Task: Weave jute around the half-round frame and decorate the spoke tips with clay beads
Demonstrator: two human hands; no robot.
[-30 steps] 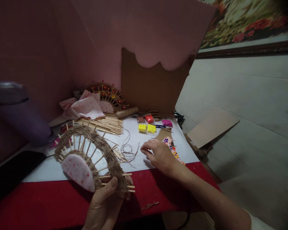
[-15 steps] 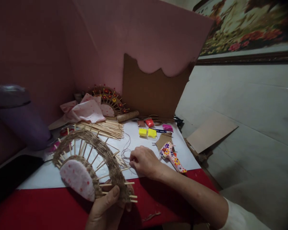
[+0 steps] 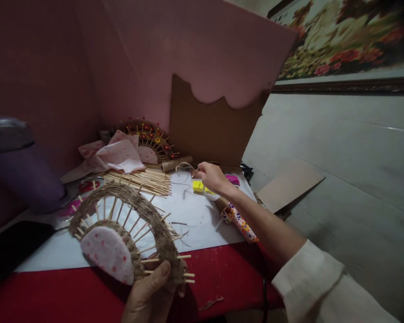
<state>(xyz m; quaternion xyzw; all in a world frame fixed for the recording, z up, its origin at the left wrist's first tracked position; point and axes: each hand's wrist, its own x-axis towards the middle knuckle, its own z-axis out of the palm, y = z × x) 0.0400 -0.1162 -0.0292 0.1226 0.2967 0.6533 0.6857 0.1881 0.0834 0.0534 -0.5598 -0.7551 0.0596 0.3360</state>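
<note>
My left hand [image 3: 151, 287] grips the right end of a half-round woven fan [image 3: 163, 233], made of twine bands on thin sticks. A white half-disc with pink dots [image 3: 109, 255] covers its inner part. Farther back, my right hand [image 3: 212, 177] is closed in a pinch on a length of twine [image 3: 185, 166], which loops out to the left. Below that hand lie packets of yellow clay [image 3: 198, 186], one partly hidden. A flower-patterned glue gun [image 3: 240, 224] sits under my right forearm.
Behind the fan are a bundle of sticks [image 3: 144, 180], dotted cloth [image 3: 117, 154], a twine roll [image 3: 177, 163] and a decorated fan [image 3: 151, 139]. Brown cardboard [image 3: 215, 130] stands at the back. A purple bottle [image 3: 27, 170] and a black object [image 3: 16, 242] are at left.
My right hand has moved away from me, from beside the sticks to near the twine roll, lifting the loose twine off the white sheet. The left hand holds the fan almost still.
</note>
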